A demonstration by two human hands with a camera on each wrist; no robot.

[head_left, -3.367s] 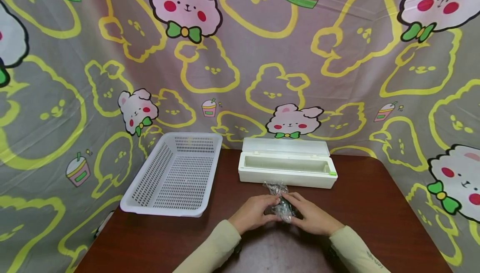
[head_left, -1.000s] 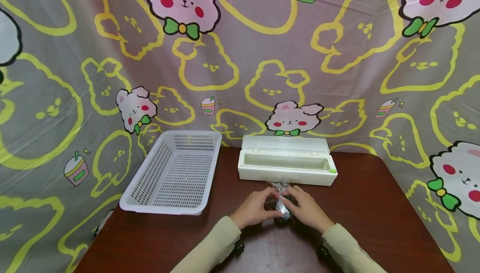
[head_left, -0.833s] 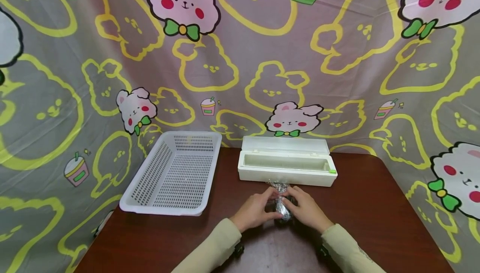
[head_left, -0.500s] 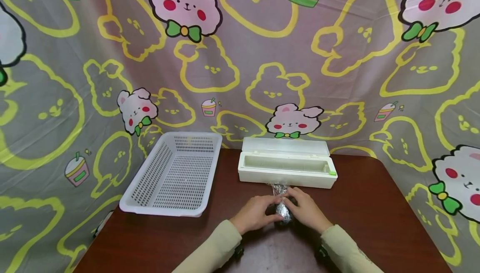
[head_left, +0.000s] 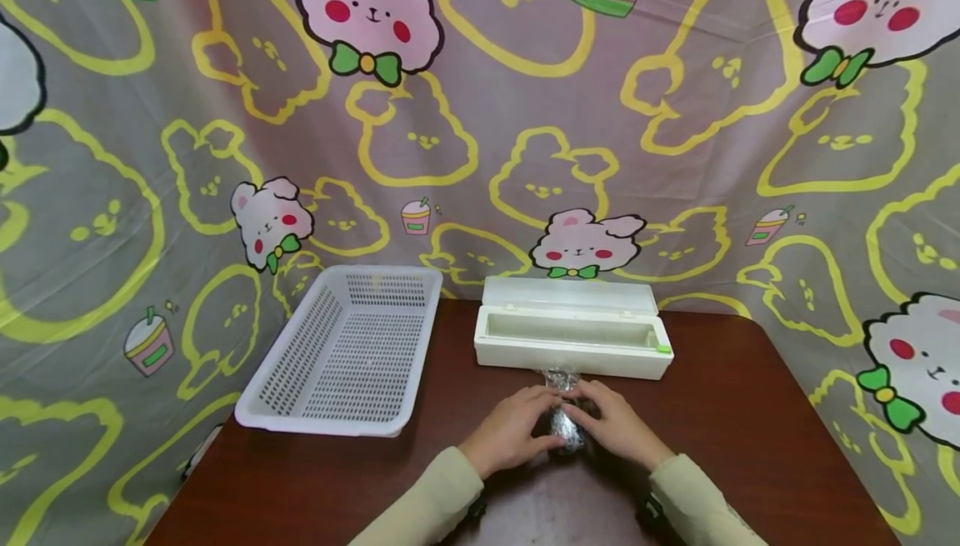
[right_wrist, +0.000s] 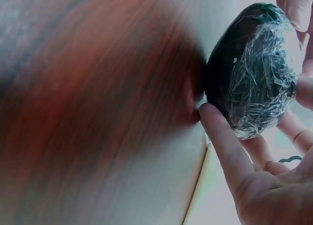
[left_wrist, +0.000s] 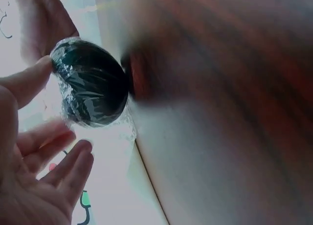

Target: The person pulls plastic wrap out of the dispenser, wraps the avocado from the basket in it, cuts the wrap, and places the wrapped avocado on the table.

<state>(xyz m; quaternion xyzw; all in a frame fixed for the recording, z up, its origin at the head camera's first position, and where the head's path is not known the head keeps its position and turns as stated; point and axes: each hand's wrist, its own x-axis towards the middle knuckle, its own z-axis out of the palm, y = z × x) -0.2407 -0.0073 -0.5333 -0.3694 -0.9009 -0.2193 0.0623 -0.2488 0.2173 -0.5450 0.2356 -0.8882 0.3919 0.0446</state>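
Note:
A dark green, rounded, egg-like item wrapped in crinkled cling film (head_left: 567, 431) sits on the brown table in front of me, between my two hands. My left hand (head_left: 508, 431) holds its left side, thumb at the near end and fingers toward the far end. On the other side my right hand (head_left: 621, 428) holds it, fingers over its top. Shiny film covers the dark green item (left_wrist: 92, 83) in the left wrist view, with my left thumb (left_wrist: 34, 80) on it. In the right wrist view, a right fingertip touches the wrapped item (right_wrist: 254, 73) near the table.
Just beyond the hands stands a long white cling film box (head_left: 573, 359), its clear lid (head_left: 570, 296) raised and a green slider (head_left: 663, 348) on its rim. A white perforated basket (head_left: 322, 424) sits to the left. Patterned cloth (head_left: 480, 96) hangs behind the table.
Both hands stay around the wrapped item, their fingers shifting along it. Compared with the oldest frame, more of the shiny near end shows between them. Basket and box stay put.

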